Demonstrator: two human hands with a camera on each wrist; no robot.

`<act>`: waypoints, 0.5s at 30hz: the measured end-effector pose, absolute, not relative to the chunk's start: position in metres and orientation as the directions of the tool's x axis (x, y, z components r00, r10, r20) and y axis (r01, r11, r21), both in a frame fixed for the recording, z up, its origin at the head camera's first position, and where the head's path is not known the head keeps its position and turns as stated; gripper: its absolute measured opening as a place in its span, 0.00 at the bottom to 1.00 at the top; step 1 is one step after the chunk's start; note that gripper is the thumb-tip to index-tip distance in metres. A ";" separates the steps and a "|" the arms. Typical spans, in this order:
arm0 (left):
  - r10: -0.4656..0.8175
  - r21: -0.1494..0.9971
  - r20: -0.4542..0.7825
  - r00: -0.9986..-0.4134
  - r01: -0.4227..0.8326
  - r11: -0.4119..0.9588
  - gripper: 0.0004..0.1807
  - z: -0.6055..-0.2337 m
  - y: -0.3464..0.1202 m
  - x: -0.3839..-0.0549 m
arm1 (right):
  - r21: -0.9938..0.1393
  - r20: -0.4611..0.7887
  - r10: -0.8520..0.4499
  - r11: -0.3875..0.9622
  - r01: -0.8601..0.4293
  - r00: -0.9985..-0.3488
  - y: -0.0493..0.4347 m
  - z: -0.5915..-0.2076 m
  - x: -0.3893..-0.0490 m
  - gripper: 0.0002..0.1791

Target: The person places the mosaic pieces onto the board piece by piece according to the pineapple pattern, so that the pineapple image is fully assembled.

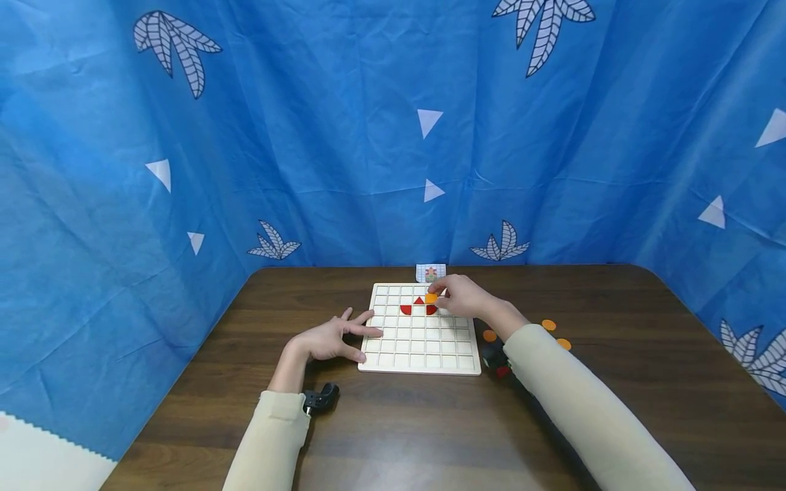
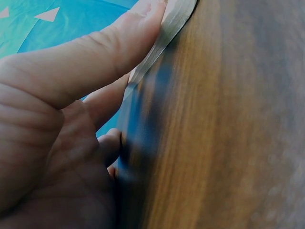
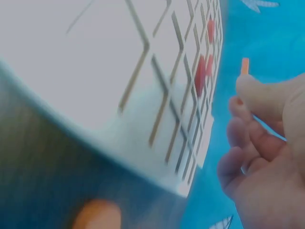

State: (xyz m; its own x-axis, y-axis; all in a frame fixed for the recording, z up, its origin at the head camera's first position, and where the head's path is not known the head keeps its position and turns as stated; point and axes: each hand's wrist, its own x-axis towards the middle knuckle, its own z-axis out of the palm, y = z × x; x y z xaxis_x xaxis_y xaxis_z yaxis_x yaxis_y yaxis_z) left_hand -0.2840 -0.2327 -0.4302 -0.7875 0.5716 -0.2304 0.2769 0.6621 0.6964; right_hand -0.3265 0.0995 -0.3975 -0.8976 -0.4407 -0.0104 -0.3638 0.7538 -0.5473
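A white gridded board (image 1: 424,348) lies on the table. My left hand (image 1: 328,339) rests at its left side with fingers spread, thumb and fingertips on the edge. In the left wrist view the thumb (image 2: 109,57) lies along the board's rim. Over the board's upper part, my right hand (image 1: 468,297) pinches a small orange piece (image 1: 431,299) between thumb and fingers; the right wrist view shows the orange piece (image 3: 245,66) sticking up past the thumb tip. On the grid sit a red triangle (image 1: 419,301) and two red rounded pieces, one at left (image 1: 406,309) and one partly covered by the right hand.
Behind the board is a small picture card (image 1: 430,272). Several orange pieces, such as this round one (image 1: 548,325), lie right of the board around the right forearm. A red piece (image 1: 503,372) shows beneath the right wrist. A blue curtain (image 1: 381,136) hangs behind the table.
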 end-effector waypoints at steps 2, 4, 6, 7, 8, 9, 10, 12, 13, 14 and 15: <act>0.573 0.696 -0.229 -0.787 0.279 0.661 0.31 -0.430 -0.232 -0.284 | -0.541 -0.008 -0.441 0.757 -0.367 -0.897 0.091 -0.398 -0.326 0.17; 0.573 0.698 -0.228 -0.787 0.279 0.660 0.31 -0.429 -0.232 -0.285 | -0.535 -0.010 -0.437 0.763 -0.364 -0.900 0.084 -0.399 -0.326 0.16; 0.572 0.703 -0.227 -0.788 0.274 0.657 0.31 -0.429 -0.232 -0.285 | -0.528 -0.023 -0.431 0.772 -0.355 -0.902 0.078 -0.401 -0.325 0.15; 0.572 0.705 -0.227 -0.788 0.273 0.655 0.31 -0.429 -0.232 -0.285 | -0.522 -0.030 -0.430 0.777 -0.353 -0.902 0.076 -0.402 -0.324 0.15; 0.572 0.707 -0.228 -0.788 0.270 0.654 0.31 -0.429 -0.232 -0.285 | -0.513 -0.037 -0.430 0.783 -0.352 -0.902 0.074 -0.403 -0.324 0.15; 0.571 0.709 -0.229 -0.788 0.267 0.652 0.31 -0.429 -0.233 -0.285 | -0.501 -0.040 -0.435 0.788 -0.359 -0.900 0.072 -0.404 -0.323 0.15; 0.571 0.712 -0.230 -0.788 0.264 0.651 0.31 -0.429 -0.233 -0.284 | -0.491 -0.040 -0.442 0.790 -0.367 -0.896 0.071 -0.405 -0.323 0.15; 0.572 0.715 -0.230 -0.788 0.262 0.649 0.31 -0.429 -0.233 -0.284 | -0.474 -0.033 -0.457 0.790 -0.389 -0.889 0.069 -0.407 -0.322 0.15; 0.572 0.715 -0.230 -0.787 0.262 0.648 0.31 -0.429 -0.233 -0.284 | -0.464 -0.024 -0.463 0.790 -0.400 -0.886 0.069 -0.407 -0.321 0.14; 0.573 0.716 -0.230 -0.787 0.262 0.647 0.31 -0.429 -0.233 -0.284 | -0.454 -0.011 -0.470 0.789 -0.414 -0.883 0.068 -0.408 -0.321 0.14; 0.573 0.716 -0.229 -0.787 0.262 0.647 0.31 -0.429 -0.233 -0.283 | -0.447 0.003 -0.476 0.786 -0.427 -0.879 0.068 -0.409 -0.321 0.13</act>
State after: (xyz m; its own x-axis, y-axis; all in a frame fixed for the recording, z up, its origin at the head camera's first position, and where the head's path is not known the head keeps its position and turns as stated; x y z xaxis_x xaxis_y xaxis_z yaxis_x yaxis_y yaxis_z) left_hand -0.2833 -0.2329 -0.4290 -0.7870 0.5727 -0.2294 0.2622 0.6471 0.7159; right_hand -0.3206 0.0683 -0.4087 -0.8792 -0.4764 0.0026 -0.4271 0.7858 -0.4473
